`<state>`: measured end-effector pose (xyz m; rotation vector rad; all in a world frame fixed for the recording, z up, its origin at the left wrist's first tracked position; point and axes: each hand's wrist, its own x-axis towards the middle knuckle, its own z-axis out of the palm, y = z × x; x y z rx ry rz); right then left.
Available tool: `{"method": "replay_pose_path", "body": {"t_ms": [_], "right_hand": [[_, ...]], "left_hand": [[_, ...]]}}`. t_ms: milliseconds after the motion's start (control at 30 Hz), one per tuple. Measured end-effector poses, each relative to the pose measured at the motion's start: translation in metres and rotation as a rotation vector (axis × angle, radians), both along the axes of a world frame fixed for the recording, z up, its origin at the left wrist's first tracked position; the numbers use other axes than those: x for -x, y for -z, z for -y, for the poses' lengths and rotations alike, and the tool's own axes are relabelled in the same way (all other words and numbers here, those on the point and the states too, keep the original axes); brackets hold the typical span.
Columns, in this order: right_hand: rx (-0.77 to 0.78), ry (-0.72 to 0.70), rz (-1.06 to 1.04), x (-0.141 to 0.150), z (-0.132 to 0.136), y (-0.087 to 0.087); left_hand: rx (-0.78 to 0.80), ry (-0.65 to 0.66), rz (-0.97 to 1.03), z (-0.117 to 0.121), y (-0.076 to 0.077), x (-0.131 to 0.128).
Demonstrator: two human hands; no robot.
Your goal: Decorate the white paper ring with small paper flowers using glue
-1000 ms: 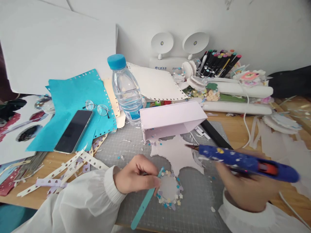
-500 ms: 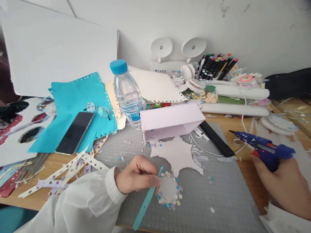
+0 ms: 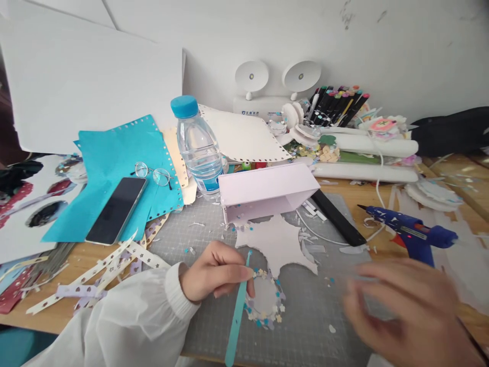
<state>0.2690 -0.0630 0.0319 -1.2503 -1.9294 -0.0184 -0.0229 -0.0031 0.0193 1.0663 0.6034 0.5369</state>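
My left hand (image 3: 217, 270) is closed in a pinch on a turquoise paper strip (image 3: 237, 321), which slants upright over the cutting mat. Just right of its fingertips lies a round pale disc (image 3: 265, 298), its rim dotted with small blue, cream and lilac paper flowers. My right hand (image 3: 405, 306), smeared by motion, hovers above the mat's right side; I cannot make out whether anything is between its fingers. Beyond it lies a blue hot glue gun (image 3: 408, 227) with a small red light, apart from the hand. A white cut-out card scrap (image 3: 280, 242) sits behind the disc.
A lilac open box (image 3: 267, 186) stands on the grey mat (image 3: 313, 326), beside a water bottle (image 3: 198, 148). Left are a phone (image 3: 116, 210), glasses (image 3: 153, 173) on turquoise paper (image 3: 114, 148), and punched strips (image 3: 87, 280). Behind are markers (image 3: 336, 107) and a two-headed lamp (image 3: 252, 76).
My right hand has let go of the glue gun and moved left over the mat. The turquoise strip in my left hand has swung closer to vertical.
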Motion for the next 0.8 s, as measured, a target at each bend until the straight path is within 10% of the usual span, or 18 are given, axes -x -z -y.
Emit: {"method": "replay_pose_path", "body": {"t_ms": [100, 367, 600, 800], "right_hand": [[-0.185, -0.368, 0.364, 0.053, -0.008, -0.008], [-0.359, -0.48, 0.396, 0.12, -0.039, -0.014], [-0.313, -0.366, 0.328, 0.108, -0.042, -0.008], [-0.139, -0.118, -0.352, 0.069, -0.047, 0.003]], "left_hand": [[0.007, -0.075, -0.015, 0.0, 0.0, -0.003], [-0.064, -0.237, -0.119, 0.0, -0.002, -0.007], [-0.12, -0.319, -0.241, 0.0, 0.002, -0.009], [-0.616, -0.29, -0.246, 0.0, -0.003, -0.008]]}}
